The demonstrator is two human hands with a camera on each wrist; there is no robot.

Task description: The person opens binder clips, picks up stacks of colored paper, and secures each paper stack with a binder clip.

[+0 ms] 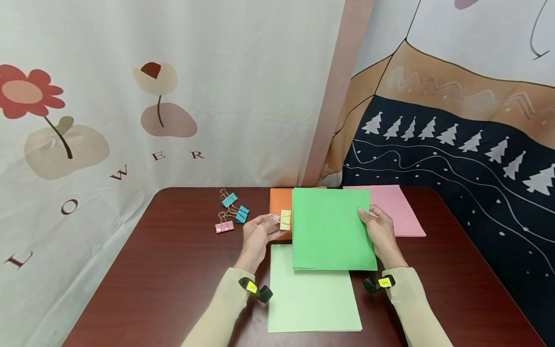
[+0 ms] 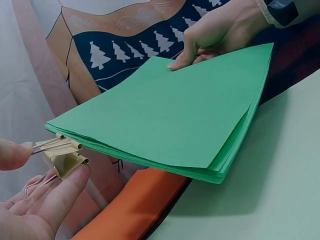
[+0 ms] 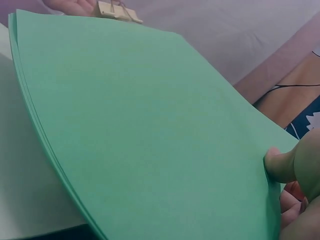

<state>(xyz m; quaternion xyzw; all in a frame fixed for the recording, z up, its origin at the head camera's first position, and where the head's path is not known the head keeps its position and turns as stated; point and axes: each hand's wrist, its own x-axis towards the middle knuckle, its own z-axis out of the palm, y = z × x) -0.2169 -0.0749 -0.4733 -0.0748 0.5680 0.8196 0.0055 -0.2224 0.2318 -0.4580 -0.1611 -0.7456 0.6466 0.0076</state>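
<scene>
A stack of green paper point(image 1: 334, 229) is held up off the table by my right hand point(image 1: 381, 231), thumb on top and fingers beneath its right edge. My left hand point(image 1: 261, 231) pinches a yellow binder clip point(image 1: 284, 220) by its wire handles at the stack's left edge. In the left wrist view the binder clip point(image 2: 67, 155) is at the near corner of the green paper point(image 2: 160, 115), its mouth spread. Whether the sheets are inside the clip's mouth I cannot tell. The right wrist view shows the right thumb point(image 3: 280, 165) pressing the paper.
Light green paper point(image 1: 314, 303) lies at the front of the table, partly under the raised stack. Orange paper point(image 1: 279, 197) is behind it, and pink paper point(image 1: 401, 212) at the back right. Two blue binder clips point(image 1: 241, 214) and a pink binder clip point(image 1: 224, 227) lie left.
</scene>
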